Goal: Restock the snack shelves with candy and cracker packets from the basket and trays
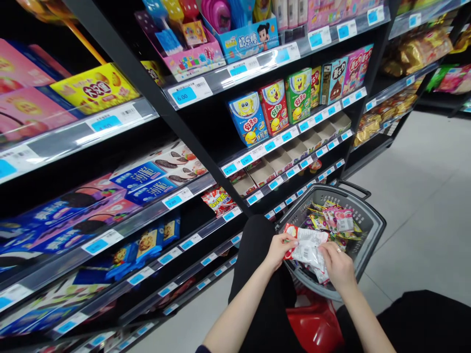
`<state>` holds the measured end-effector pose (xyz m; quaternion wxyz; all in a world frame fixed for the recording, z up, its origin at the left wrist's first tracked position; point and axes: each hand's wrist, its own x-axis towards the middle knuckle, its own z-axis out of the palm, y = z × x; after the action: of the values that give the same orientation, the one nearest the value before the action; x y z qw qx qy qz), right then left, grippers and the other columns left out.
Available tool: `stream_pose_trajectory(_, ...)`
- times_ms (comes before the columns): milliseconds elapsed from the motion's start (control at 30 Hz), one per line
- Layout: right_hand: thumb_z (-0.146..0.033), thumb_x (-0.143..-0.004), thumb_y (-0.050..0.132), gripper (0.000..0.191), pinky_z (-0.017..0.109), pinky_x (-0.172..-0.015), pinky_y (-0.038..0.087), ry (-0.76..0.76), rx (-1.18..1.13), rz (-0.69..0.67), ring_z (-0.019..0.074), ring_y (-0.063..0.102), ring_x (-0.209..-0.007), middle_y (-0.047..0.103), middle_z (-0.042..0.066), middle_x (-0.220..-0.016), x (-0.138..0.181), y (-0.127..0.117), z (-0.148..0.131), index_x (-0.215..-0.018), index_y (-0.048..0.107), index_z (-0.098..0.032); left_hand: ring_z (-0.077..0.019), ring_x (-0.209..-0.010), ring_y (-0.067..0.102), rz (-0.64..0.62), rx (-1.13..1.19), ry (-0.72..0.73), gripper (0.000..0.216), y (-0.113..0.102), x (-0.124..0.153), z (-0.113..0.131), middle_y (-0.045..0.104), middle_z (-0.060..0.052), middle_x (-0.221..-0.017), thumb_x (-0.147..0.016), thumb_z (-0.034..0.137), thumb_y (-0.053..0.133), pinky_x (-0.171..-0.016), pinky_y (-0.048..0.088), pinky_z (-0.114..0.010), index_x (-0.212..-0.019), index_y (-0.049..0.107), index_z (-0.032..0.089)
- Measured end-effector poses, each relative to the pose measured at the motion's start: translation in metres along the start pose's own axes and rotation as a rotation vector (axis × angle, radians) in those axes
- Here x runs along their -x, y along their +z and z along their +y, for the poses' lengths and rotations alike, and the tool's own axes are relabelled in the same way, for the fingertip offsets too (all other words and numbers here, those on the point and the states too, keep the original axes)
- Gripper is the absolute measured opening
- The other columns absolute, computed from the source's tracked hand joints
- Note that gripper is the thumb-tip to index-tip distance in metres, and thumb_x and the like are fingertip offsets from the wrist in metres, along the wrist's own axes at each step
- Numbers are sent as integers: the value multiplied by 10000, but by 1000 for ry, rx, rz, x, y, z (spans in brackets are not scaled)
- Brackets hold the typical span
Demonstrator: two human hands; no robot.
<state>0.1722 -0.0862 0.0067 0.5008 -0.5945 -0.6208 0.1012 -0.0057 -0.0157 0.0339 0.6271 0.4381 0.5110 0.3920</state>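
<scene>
Between my two hands is a red and silver-white snack packet [307, 247], its printed back with a barcode facing up. My left hand [278, 251] pinches its left end between thumb and fingers. At the right end, my right hand [337, 264] is closed on the same packet and wears a ring. Both hands are over the near part of a grey shopping basket [371, 245]. Several colourful candy packets [336, 220], pink, yellow and green, lie in the basket's far half. What lies beneath the held packet is mostly hidden.
Shelves run along the left, with cartoon snack boxes [274, 108], open display trays [279, 162] and blue biscuit packs [143, 184]. A red packet [218, 201] sits on a lower shelf. A red glossy object [314, 323] is between my legs. Grey tiled floor [423, 196] lies to the right.
</scene>
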Motion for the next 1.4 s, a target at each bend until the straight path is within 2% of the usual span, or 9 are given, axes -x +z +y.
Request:
stream_pose_trajectory(133,-449,-933,388,390,283,-587,426,89,7,-30,199,629,-606,665,67,-673,-5,3,2,-735,604,-193,-99,-513,506,31,15,-2,279,-1,-3,-1,611,5,-512,-442,306,860,-541,378,-217,-561,695,117)
stream_pose_trajectory(333,-447,-852,475,306,289,-587,391,291,-114,-90,205,587,-592,627,46,-637,-7,-1,5,-709,592,-203,-99,-480,513,18,71,-60,265,2,-3,0,611,-4,-507,-435,266,850,-522,384,-219,-528,659,108)
stream_pose_trajectory(633,-488,-705,640,302,222,-451,373,633,-590,-75,115,445,-455,460,-68,-544,1,11,25,-732,480,-233,-133,-576,612,-83,250,-191,263,0,-4,-5,671,-22,-665,-480,141,785,-570,453,-225,-704,648,132)
stream_pose_trajectory(867,-486,-630,673,338,347,-625,516,780,-827,-114,215,639,-678,678,68,-746,-4,-1,22,-774,661,-180,-131,-566,635,-230,355,-351,183,-7,-7,-6,688,-70,-702,-637,169,709,-576,497,-230,-802,677,98)
stream_pose_trajectory(1000,-469,-573,715,419,355,-658,518,802,-746,-106,236,655,-723,719,87,-811,-5,-5,24,-859,704,-162,-177,-724,683,-343,393,-417,310,-10,-4,2,706,-108,-790,-754,331,604,-660,532,-256,-932,675,87)
stream_pose_trajectory(1067,-472,-560,730,376,323,-574,489,806,-631,-84,211,615,-601,693,58,-668,-5,-7,26,-764,700,-157,-232,-854,687,-423,397,-450,427,-9,-2,7,707,-162,-912,-772,411,550,-676,538,-281,-1004,655,68)
stream_pose_trajectory(1167,-511,-615,685,342,268,-469,356,793,-416,-29,146,450,-453,512,-23,-437,-5,-12,27,-565,617,-180,-309,-979,658,-533,358,-493,460,-9,2,11,663,-236,-1090,-741,402,600,-652,546,-315,-1040,622,54)
stream_pose_trajectory(1267,-525,-627,656,394,251,-473,265,765,-258,-19,120,354,-452,384,-59,-398,-5,-18,29,-456,503,-206,-270,-784,706,-568,245,-531,383,-9,2,3,706,-226,-984,-712,315,693,-522,530,-271,-1000,610,77)
stream_pose_trajectory(1400,-513,-609,643,424,247,-475,247,756,-188,-81,125,355,-449,382,-59,-380,-4,-20,36,-399,423,-217,-155,-406,613,-499,116,-549,256,-10,-2,-17,688,-133,-556,-757,311,685,-366,427,-188,-758,602,69)
